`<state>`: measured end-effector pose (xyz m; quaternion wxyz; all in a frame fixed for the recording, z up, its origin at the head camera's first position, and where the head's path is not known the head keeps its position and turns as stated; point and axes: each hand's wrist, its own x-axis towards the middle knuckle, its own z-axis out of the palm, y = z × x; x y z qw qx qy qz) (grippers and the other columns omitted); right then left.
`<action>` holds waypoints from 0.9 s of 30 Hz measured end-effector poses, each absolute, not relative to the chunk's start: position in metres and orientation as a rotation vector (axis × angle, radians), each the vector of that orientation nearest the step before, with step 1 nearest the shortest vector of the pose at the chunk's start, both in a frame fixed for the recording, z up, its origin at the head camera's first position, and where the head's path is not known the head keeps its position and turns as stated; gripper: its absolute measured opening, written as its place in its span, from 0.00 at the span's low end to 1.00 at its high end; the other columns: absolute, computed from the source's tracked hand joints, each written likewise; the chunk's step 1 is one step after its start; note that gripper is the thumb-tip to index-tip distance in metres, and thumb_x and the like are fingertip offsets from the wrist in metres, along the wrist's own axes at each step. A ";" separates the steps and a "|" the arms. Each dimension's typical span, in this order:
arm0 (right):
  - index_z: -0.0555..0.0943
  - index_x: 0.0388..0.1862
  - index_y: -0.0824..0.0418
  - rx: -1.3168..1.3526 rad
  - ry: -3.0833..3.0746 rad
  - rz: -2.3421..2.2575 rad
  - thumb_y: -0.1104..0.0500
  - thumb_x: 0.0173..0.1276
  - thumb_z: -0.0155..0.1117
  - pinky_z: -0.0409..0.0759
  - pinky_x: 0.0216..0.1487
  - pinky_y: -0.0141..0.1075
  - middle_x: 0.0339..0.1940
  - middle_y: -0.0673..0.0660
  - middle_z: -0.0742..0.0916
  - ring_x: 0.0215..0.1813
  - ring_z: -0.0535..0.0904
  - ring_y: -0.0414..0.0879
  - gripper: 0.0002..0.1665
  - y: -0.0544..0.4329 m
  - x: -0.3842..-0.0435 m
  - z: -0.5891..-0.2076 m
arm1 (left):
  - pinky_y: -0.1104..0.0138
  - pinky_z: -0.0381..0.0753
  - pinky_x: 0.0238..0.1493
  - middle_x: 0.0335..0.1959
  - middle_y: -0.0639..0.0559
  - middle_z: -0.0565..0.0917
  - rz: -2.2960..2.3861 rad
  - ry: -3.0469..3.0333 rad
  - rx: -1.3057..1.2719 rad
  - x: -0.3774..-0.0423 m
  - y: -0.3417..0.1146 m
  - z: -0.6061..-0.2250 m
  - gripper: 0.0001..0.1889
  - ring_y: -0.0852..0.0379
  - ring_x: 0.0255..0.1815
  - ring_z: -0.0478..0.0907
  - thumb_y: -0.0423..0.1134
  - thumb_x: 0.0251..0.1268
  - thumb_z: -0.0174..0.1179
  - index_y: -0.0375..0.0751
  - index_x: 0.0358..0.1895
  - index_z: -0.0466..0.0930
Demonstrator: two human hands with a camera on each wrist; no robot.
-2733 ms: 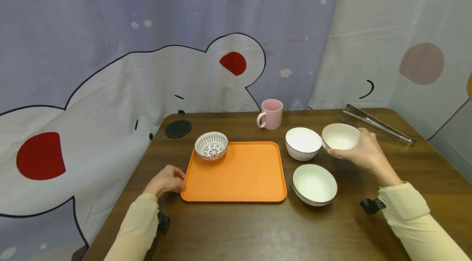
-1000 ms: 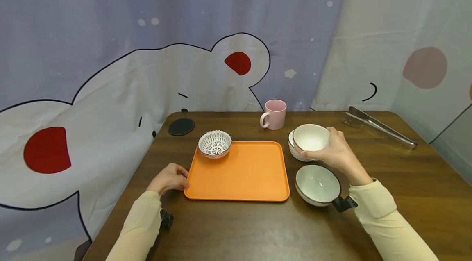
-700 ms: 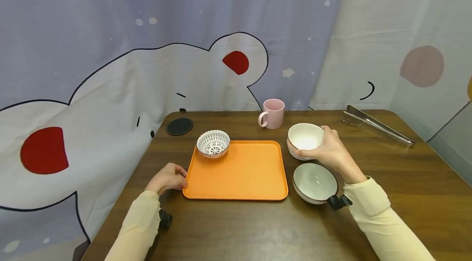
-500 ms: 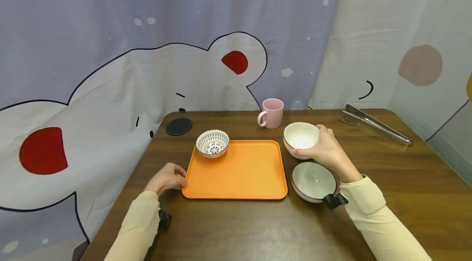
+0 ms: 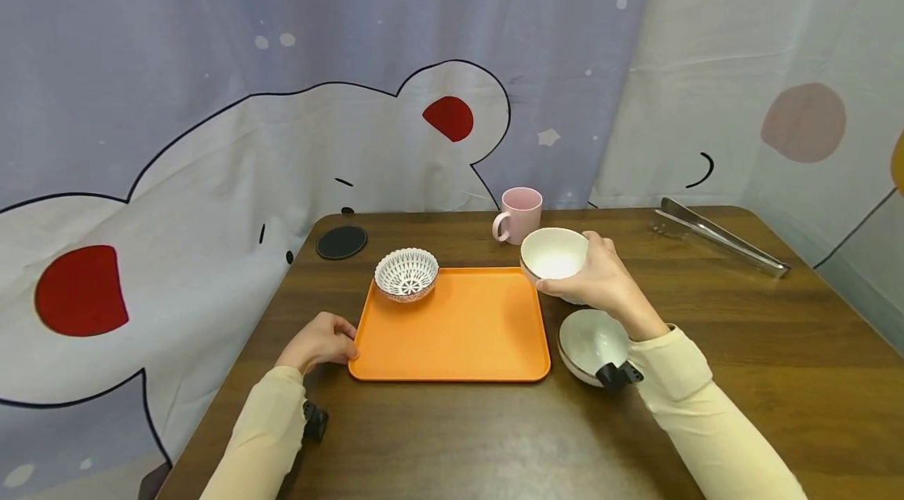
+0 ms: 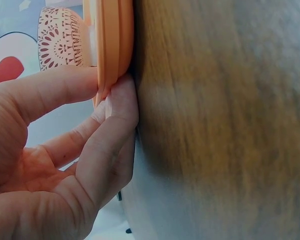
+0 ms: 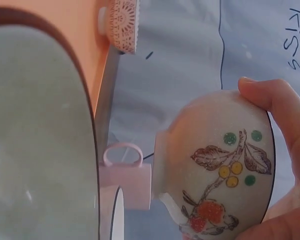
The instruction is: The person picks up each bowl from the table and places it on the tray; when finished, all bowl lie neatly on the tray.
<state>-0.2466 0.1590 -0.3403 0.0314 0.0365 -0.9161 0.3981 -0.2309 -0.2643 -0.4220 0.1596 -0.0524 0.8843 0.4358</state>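
Observation:
At the left side of the orange tray (image 5: 452, 339), my left hand (image 5: 321, 343) pinches its rim between thumb and fingers, clearly seen on the tray edge (image 6: 115, 40) in the left wrist view. My right hand (image 5: 602, 279) grips a white bowl (image 5: 555, 253) by its rim and holds it up near the tray's back right corner. Fruit and leaves decorate this bowl's outside (image 7: 225, 165). Mostly hidden beneath it and the hand is another white bowl (image 5: 575, 300). A scalloped patterned bowl (image 5: 406, 275) sits on the tray's back left corner.
A pale bowl with a brown rim (image 5: 592, 339) stands right of the tray, under the right wrist. Behind are a pink mug (image 5: 523, 216), a black round coaster (image 5: 342, 242) and metal tongs (image 5: 720, 237) at the back right. A printed curtain (image 5: 318, 147) hangs behind the table.
My right hand has carried the fruit-decorated bowl leftward, from the right of the other white bowl, across it, to the tray's back right corner. My left hand stays on the tray rim.

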 end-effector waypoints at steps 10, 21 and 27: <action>0.56 0.71 0.71 0.121 -2.862 1.211 0.42 0.42 0.80 0.75 0.57 0.53 0.60 0.72 0.68 0.57 0.71 0.66 0.66 0.144 -0.258 -0.343 | 0.61 0.85 0.39 0.37 0.39 0.80 1.251 2.522 -0.141 -0.231 -0.264 -0.422 0.18 0.53 0.32 0.82 0.25 0.47 0.64 0.23 0.45 0.76; 0.56 0.71 0.72 0.153 -2.849 1.267 0.42 0.40 0.82 0.73 0.59 0.51 0.60 0.71 0.69 0.57 0.72 0.63 0.68 0.131 -0.270 -0.349 | 0.60 0.85 0.40 0.38 0.39 0.80 1.245 2.509 -0.145 -0.233 -0.265 -0.424 0.20 0.53 0.33 0.82 0.25 0.47 0.64 0.23 0.47 0.75; 0.57 0.69 0.73 0.143 -2.839 1.315 0.44 0.39 0.83 0.75 0.57 0.48 0.57 0.69 0.70 0.56 0.73 0.62 0.66 0.122 -0.277 -0.353 | 0.59 0.85 0.41 0.39 0.38 0.80 1.242 2.500 -0.146 -0.233 -0.266 -0.423 0.19 0.52 0.34 0.83 0.25 0.48 0.64 0.23 0.47 0.75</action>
